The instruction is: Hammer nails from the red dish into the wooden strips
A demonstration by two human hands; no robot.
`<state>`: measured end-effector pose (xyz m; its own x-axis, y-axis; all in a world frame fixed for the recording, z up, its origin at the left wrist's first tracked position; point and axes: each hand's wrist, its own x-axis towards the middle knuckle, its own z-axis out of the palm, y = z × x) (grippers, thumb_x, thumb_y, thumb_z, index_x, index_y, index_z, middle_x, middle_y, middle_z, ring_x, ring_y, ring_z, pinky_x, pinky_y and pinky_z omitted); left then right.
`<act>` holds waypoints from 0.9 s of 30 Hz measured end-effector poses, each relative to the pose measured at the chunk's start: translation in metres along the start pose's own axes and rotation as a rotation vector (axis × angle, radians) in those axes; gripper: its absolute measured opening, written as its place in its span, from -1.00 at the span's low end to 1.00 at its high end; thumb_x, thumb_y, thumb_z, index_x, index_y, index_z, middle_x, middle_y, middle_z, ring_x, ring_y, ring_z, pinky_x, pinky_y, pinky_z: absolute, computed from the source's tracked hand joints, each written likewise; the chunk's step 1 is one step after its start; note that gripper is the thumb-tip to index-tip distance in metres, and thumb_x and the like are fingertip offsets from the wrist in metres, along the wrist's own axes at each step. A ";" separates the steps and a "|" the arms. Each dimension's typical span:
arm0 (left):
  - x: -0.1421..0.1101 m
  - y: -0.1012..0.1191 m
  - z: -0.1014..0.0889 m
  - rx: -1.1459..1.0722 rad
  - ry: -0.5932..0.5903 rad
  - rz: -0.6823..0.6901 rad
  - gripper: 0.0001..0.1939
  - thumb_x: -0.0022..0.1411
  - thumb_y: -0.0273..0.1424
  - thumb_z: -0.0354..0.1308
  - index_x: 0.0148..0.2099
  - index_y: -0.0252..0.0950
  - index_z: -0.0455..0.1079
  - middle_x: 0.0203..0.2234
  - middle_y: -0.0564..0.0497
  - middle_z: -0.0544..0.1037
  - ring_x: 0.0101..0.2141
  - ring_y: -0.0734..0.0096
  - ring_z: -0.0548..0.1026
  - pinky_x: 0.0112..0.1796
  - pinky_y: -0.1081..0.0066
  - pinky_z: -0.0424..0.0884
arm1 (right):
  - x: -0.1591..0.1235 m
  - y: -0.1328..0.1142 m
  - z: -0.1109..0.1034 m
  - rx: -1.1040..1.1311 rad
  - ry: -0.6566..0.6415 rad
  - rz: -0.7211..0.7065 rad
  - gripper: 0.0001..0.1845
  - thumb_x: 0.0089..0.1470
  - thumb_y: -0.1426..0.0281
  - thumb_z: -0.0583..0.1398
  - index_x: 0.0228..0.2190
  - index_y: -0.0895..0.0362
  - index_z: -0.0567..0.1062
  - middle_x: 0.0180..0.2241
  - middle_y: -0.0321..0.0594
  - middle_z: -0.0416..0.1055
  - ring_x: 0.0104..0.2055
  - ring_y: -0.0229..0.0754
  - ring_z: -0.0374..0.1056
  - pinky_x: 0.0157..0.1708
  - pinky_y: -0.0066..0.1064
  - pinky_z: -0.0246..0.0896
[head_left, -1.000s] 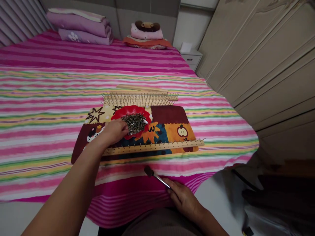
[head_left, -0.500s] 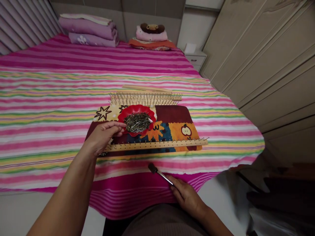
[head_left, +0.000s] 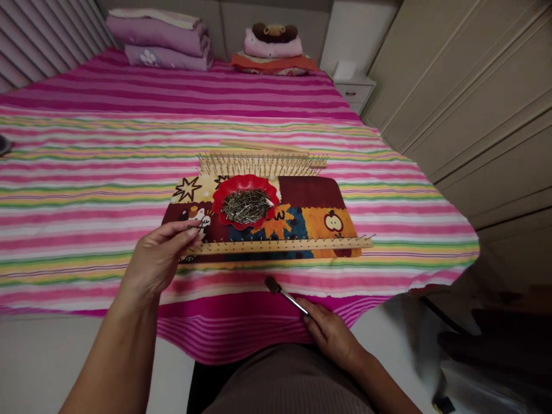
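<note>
The left hand (head_left: 153,260) pinches a nail (head_left: 200,226), too small to tell which way it points, near the nine-o'clock end of a wooden strip (head_left: 280,246) running nine to three. The right hand (head_left: 331,332) wraps the hammer (head_left: 294,301), its head toward ten o'clock. A patterned mat (head_left: 313,192) lies on the striped bed (head_left: 86,218); folded bedding (head_left: 159,37) sits at eleven, a wardrobe (head_left: 470,115) at two.

left hand (head_left: 152,260) held forward, fingers (head_left: 177,238) pinched, right hand (head_left: 333,333) lower, curled in a grip, both forearms (head_left: 116,351) bare
</note>
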<state>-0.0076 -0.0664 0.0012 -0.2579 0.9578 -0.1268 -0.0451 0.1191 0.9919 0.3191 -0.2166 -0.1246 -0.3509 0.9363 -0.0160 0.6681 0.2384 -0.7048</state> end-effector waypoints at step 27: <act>-0.037 -0.073 0.025 0.173 0.388 0.047 -0.71 -0.08 -0.25 0.31 -0.29 -0.29 0.54 -0.43 0.02 0.58 -0.41 0.41 0.52 -0.24 0.32 0.48 | -0.002 0.000 0.003 -0.074 0.004 -0.021 -0.54 0.26 0.39 -0.02 0.17 0.05 0.28 -0.07 -0.12 0.49 -0.10 -0.12 0.45 -0.11 -0.29 0.42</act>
<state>0.0296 -0.1036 -0.0660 -0.6014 0.7977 -0.0443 0.1290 0.1517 0.9800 0.3175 -0.2190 -0.1268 -0.3626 0.9320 0.0009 0.7073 0.2758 -0.6509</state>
